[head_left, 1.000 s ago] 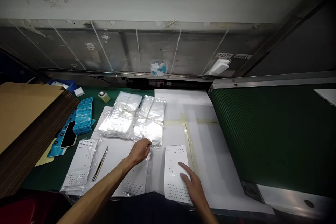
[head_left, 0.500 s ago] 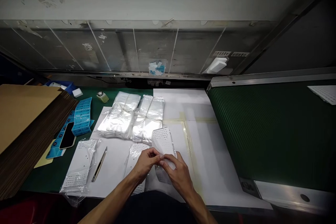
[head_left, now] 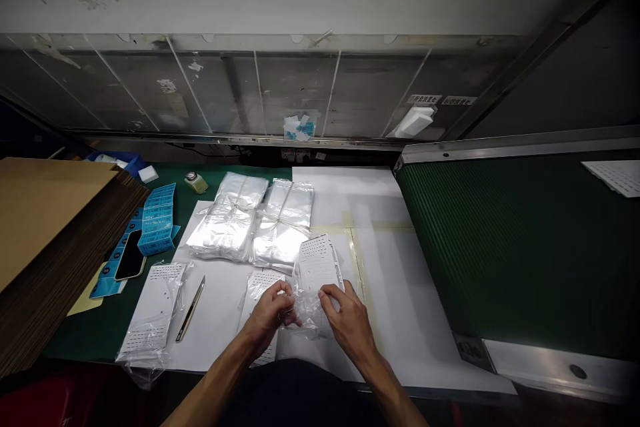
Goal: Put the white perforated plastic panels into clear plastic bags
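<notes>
On the green surface (head_left: 85, 340), over white paper sheeting (head_left: 400, 307), a perforated white card (head_left: 317, 263) seems to sit with its lower end in a clear plastic bag (head_left: 307, 313). The left hand (head_left: 267, 317) pinches the bag's film; the right hand (head_left: 350, 323) grips its edge, just below the card.

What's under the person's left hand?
The left hand covers the middle of a bagged white perforated card; its top and bottom ends show, but the covered part cannot be seen.

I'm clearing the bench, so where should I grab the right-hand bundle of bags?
Grip the bundle at its middle, where the string crosses, coming from the right: that edge lies free on the white sheet, while its left edge meets the other bundle.
</notes>
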A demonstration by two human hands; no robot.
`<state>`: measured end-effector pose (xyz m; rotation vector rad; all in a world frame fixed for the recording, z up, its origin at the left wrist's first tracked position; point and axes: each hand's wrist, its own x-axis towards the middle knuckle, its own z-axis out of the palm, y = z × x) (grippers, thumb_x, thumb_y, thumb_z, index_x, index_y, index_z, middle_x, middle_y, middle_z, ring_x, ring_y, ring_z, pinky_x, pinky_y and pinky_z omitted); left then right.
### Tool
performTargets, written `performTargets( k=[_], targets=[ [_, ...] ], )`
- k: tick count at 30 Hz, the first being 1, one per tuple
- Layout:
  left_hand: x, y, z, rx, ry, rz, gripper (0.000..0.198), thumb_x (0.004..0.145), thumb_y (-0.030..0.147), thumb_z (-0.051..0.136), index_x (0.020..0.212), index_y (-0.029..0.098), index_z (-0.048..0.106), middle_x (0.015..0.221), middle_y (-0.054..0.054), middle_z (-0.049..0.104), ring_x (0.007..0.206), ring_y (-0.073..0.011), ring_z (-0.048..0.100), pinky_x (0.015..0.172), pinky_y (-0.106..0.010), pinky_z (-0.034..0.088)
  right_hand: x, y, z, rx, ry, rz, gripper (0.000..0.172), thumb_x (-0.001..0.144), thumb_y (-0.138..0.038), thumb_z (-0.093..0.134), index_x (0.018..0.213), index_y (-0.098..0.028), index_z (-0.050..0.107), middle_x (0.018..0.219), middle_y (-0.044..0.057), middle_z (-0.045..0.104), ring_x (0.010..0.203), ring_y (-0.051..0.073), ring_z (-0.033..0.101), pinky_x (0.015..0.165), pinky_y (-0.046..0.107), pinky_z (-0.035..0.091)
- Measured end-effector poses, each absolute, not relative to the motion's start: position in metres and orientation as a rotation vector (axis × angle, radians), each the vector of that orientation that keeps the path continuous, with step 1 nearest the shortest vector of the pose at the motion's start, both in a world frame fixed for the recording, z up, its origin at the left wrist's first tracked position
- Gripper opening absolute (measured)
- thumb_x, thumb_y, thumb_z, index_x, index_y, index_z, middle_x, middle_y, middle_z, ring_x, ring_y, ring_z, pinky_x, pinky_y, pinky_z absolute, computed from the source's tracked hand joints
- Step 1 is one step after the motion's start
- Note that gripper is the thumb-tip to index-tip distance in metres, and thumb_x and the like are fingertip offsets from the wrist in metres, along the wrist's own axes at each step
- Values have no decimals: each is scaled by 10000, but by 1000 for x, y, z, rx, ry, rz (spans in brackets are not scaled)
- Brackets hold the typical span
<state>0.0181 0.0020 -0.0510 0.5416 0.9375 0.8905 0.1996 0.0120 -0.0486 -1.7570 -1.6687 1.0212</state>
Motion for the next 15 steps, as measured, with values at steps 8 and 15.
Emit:
performTargets(
  k=[8,15],
  targets=[
    [5,15,-61,1397,1593,712,306,848,397,485,1093,251,599,455,69,408,436,-131,408,495,-245,304,238,20,-31,-1741,-1404,1249,320,811,-510,493,936,-254,638,975,55,590,882,251,579,696,349,476],
    [20,20,-57,1187,1500,853,351,862,427,445,1025,186,641,490,23,554,482,-170,552,551,-277,444,241,-34,-4,-1178,-446,2060,269,646,-442,657,776,-256,512,603,-9,591,494,175,558,471,280,415]
  ],
)
